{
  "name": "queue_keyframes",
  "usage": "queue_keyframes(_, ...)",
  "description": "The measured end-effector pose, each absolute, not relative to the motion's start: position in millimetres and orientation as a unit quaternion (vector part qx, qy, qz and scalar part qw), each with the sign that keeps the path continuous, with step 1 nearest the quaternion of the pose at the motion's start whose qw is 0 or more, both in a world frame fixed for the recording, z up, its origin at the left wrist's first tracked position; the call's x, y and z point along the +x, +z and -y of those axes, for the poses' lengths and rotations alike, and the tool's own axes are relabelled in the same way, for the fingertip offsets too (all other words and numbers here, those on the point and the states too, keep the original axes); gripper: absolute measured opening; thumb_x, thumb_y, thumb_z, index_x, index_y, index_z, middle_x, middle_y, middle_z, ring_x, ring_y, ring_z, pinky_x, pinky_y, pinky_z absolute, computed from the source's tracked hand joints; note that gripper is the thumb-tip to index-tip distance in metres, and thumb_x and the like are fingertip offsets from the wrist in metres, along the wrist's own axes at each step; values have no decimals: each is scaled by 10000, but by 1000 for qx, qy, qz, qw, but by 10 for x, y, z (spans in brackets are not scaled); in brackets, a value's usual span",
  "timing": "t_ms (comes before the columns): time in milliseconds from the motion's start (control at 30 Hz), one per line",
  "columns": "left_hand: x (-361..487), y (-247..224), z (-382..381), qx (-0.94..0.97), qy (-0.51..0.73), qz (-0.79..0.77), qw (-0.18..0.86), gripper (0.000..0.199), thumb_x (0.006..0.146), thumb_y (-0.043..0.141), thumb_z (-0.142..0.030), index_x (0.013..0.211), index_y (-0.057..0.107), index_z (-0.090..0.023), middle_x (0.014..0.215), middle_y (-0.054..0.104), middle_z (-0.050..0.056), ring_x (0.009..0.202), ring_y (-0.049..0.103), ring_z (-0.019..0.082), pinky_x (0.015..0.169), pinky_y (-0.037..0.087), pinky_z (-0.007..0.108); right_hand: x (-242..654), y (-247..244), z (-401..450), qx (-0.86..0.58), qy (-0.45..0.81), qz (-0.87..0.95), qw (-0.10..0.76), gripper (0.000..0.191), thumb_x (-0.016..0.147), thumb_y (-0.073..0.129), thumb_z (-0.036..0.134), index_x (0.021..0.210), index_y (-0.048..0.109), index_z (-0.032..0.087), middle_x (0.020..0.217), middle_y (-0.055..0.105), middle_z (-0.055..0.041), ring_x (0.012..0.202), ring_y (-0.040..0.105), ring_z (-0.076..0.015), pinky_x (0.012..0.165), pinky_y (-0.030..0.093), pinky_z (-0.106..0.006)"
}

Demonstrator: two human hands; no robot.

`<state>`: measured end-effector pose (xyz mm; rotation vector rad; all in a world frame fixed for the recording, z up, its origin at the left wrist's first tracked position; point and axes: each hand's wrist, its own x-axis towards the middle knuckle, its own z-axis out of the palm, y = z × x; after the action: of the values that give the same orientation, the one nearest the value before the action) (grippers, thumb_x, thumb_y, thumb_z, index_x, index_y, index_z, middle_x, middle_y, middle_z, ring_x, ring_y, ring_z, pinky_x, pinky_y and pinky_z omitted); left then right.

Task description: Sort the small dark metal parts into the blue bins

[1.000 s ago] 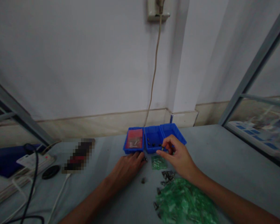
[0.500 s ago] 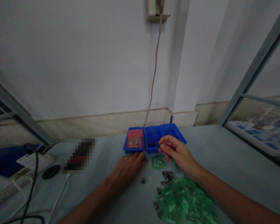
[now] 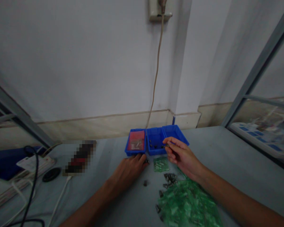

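In the head view my right hand [image 3: 182, 156] hovers over the front edge of the middle blue bin [image 3: 155, 135]. Its thumb and forefinger pinch a small metal piece [image 3: 167, 145], too small to name surely. A few small dark metal pieces lie in that bin. My left hand [image 3: 131, 167] rests on the table before the left blue bin [image 3: 126, 148], fingers curled round small dark metal pieces [image 3: 147, 160]; its fingertips are partly hidden. Between the hands lies a small green bag [image 3: 161, 164] with metal pins inside.
A heap of green plastic bags [image 3: 189, 205] lies at front right beside loose dark metal pieces [image 3: 170, 178]. One metal piece [image 3: 145, 183] stands alone. A red packet [image 3: 136, 137] fills the left bin. Right of it stands another blue bin [image 3: 174, 129]. Cables [image 3: 35, 176] run at left.
My right hand has shifted slightly right, and its fingers have turned so the pinched metal piece shows. Another dark piece shows in the middle bin. My left hand stays put.
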<state>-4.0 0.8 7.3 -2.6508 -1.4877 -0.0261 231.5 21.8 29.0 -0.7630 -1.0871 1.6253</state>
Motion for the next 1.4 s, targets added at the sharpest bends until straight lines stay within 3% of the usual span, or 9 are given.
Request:
queue_keyframes(300,-58,35,-13,-869,-15,491,59,225,1051,399,-358,1161,535,-216,1058,670,69,893,677,229,673,551,305,2313,257,-213,-367,519,597,489,294,887,676,444,1106,676,248,854,583,5,500,423,-87,427,319,-230)
queue_keyframes(467,-73,-2,-24,-872,-21,486,60,221,1052,401,-355,1164,532,-217,1069,667,65,913,673,233,670,547,303,2303,238,-187,-373,430,675,469,195,852,743,358,994,693,235,707,521,33,585,473,-129,539,373,-258)
queue_keyframes(700,-52,47,-10,-871,-13,487,60,200,1045,418,-337,1170,524,-223,1061,670,52,900,682,243,664,560,330,2319,193,-238,-408,336,715,457,188,833,750,281,905,587,222,711,494,46,660,487,-147,607,387,-260)
queue_keyframes(867,-42,71,0,-869,-7,491,58,191,1043,425,-333,1160,528,-222,1069,674,55,893,686,237,664,557,318,2369,130,-329,-424,304,729,444,107,889,668,257,983,632,221,897,624,-7,758,582,-163,644,429,-271)
queue_keyframes(967,-58,38,-7,-871,-21,487,59,186,1043,428,-343,1158,522,-231,1061,675,48,897,683,239,665,560,327,2374,93,-353,-434,321,715,443,150,890,660,295,1025,640,232,930,642,-14,730,603,-161,607,449,-264)
queue_keyframes(1133,-73,5,-20,-871,-26,486,63,191,1045,418,-347,1159,522,-234,1055,671,41,889,687,249,657,562,344,2352,54,-382,-426,465,623,463,249,885,636,448,934,550,220,824,634,9,479,541,-113,386,378,-213)
queue_keyframes(1233,-62,25,-15,-869,-20,490,59,193,1045,420,-341,1156,530,-229,1060,669,47,894,689,246,657,560,338,2350,51,-401,-426,493,585,483,296,878,633,487,920,554,205,827,675,-12,463,533,-104,376,374,-203)
queue_keyframes(1400,-36,72,-6,-867,-9,495,52,192,1038,442,-333,1160,541,-223,1062,676,59,899,691,238,658,551,316,2354,58,-408,-429,509,552,503,352,870,642,497,1052,572,204,907,696,-38,500,563,-118,384,384,-214)
